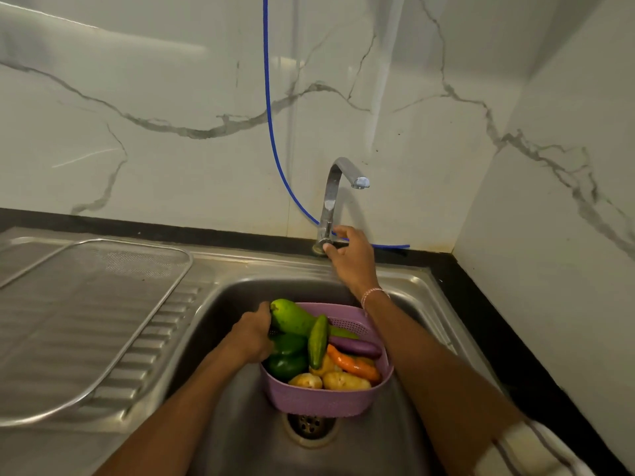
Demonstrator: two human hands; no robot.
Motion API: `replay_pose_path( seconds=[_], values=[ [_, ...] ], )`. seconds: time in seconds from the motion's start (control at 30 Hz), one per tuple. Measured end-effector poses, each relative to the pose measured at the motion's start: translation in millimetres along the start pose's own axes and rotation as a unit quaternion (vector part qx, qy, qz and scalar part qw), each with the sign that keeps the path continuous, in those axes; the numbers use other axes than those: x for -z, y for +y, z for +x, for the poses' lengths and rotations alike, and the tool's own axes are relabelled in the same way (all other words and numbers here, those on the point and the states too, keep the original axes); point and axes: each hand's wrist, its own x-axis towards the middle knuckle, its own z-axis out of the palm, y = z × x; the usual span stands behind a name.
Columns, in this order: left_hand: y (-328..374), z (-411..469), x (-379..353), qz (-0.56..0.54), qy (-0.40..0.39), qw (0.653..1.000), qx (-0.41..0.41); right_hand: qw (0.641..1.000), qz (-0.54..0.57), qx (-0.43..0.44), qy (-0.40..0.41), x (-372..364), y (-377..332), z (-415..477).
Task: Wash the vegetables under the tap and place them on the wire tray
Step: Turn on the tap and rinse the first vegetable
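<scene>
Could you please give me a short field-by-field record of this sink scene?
left hand: grips the left rim of the basket
right hand: grips the tap at its base
basket: purple, in the sink
vegetables: all in the basket, mixed kinds
water: none visible at the spout
wire tray: on the drainboard, left of the sink

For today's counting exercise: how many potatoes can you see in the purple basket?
2. One potato lies against the front wall of the basket, and the second potato is just to its right. More may be hidden deeper in it.
</scene>
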Motion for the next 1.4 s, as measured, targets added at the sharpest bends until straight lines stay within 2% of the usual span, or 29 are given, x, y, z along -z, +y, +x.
replay_pose_path(
  seconds=[0.2, 0.43, 0.5, 0.6, 0.67, 0.73, 0.77, 0.87, 0.93, 1.03, 1.23, 1.4],
  values=[
    [-14, 2, 15, 0.014, -0.002, 1.0, 0.014, 0.997, -0.056, 0.054, 0.026, -21, 7, 7],
    [-18, 0, 25, 0.017, -0.006, 1.0, 0.018, 0.982, -0.159, 0.089, -0.048, -17, 21, 13],
    [-16, -2, 25, 0.004, -0.015, 1.0, 0.02, 0.964, -0.222, 0.12, -0.084, -17, 23, 17],
    [-13, -3, 25, -0.022, -0.023, 0.999, 0.021, 0.911, -0.341, 0.158, -0.169, -12, 20, 22],
    [-13, -4, 26, -0.042, -0.027, 0.998, 0.024, 0.888, -0.368, 0.174, -0.213, 1, 18, 24],
    [-14, -4, 26, -0.067, -0.031, 0.997, 0.033, 0.887, -0.364, 0.184, -0.216, 13, 17, 19],
    [-14, -4, 26, -0.077, -0.031, 0.996, 0.035, 0.898, -0.348, 0.177, -0.205, 18, 16, 13],
    [-13, -6, 25, -0.114, -0.022, 0.993, 0.037, 0.96, -0.229, 0.086, -0.139, 31, 14, -19],
    [-13, -6, 24, -0.128, -0.016, 0.991, 0.043, 0.972, -0.156, -0.008, -0.175, 39, 15, -42],
    [-12, -8, 25, -0.131, -0.02, 0.99, 0.046, 0.954, -0.123, -0.091, -0.257, 33, 21, -69],
    [-13, -6, 25, -0.075, -0.013, 0.997, 0.015, 0.944, -0.206, -0.052, -0.251, 0, 41, -102],
    [-12, -4, 23, 0.034, 0.032, 0.999, 0.022, 0.945, -0.179, -0.038, -0.272, -6, 37, -105]
  ],
)
